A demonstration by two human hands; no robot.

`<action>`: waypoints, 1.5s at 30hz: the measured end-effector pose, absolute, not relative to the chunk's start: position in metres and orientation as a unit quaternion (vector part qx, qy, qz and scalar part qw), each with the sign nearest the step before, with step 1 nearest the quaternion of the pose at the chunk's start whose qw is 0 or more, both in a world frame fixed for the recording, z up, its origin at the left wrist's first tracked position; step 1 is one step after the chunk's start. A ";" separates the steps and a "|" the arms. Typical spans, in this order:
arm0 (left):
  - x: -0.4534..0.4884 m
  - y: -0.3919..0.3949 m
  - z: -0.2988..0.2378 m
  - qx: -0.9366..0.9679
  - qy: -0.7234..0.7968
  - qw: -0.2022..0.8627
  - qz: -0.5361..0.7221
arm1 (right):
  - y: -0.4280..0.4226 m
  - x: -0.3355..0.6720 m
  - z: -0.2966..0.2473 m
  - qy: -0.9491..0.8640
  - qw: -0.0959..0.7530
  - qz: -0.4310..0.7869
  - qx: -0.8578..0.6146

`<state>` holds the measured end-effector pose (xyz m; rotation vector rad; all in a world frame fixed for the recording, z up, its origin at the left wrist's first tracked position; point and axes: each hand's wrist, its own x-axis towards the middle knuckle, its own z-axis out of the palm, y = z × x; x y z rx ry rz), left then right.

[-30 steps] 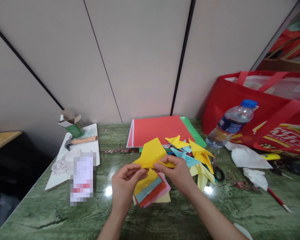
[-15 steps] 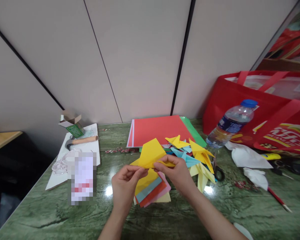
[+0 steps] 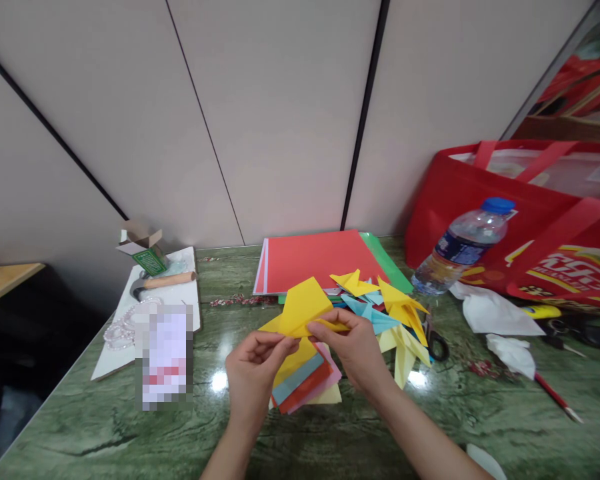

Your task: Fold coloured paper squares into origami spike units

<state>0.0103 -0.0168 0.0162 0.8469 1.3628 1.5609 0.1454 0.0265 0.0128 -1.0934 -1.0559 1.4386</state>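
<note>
A folded sheet of yellow paper [image 3: 305, 303] is held up between my two hands, its pointed flap angled away from me. My left hand [image 3: 255, 360] pinches the near left edge between thumb and fingers. On the near right edge my right hand [image 3: 353, 343] pinches the same paper. Below it lies a small stack of coloured paper squares [image 3: 307, 383], with yellow, grey-blue, orange, pink and cream edges showing. Just beyond my right hand sit several folded paper pieces [image 3: 403, 307] in yellow, pale blue and cream.
Large red sheets [image 3: 315, 260] lie against the wall. At right are a plastic bottle [image 3: 463, 247], a red bag [image 3: 570, 227], scissors [image 3: 437, 347], crumpled tissue [image 3: 513, 357] and a red pen [image 3: 557, 397]. At left, a white board [image 3: 117, 363] bears a wooden-handled tool [image 3: 170, 281], beads and a small box [image 3: 147, 257].
My left hand has shifted very slightly to the right along the paper's edge. The right hand keeps its pinch, and the objects around stay where they were.
</note>
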 end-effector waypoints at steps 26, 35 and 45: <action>0.014 -0.019 0.017 0.339 0.569 0.385 0.643 | 0.024 0.143 0.014 -0.427 0.516 0.589 -0.454; 0.013 -0.016 0.020 0.286 0.531 0.488 0.632 | 0.028 0.145 0.012 -0.408 0.532 0.601 -0.436; 0.009 -0.014 0.020 0.317 0.517 0.569 0.555 | 0.029 0.147 0.017 -0.415 0.510 0.597 -0.459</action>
